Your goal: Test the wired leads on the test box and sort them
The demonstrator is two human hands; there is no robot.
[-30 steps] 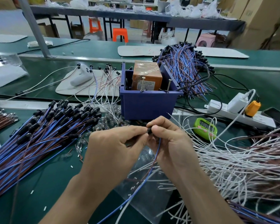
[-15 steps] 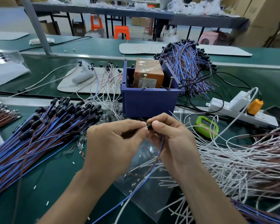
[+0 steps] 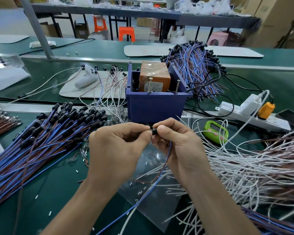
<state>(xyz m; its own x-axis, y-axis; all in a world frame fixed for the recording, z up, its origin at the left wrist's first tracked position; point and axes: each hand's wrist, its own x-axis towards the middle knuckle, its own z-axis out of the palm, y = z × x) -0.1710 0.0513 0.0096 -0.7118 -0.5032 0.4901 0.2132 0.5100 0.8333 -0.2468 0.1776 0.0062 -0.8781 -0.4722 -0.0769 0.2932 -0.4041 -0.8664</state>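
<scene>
Both grips meet at frame centre: left hand and right hand pinch together on the black cap of one blue-and-brown lead, just at 6 o'clock from the blue test box. Capped leads lie at 9 o'clock on the desk, white wires at 3 o'clock.
</scene>
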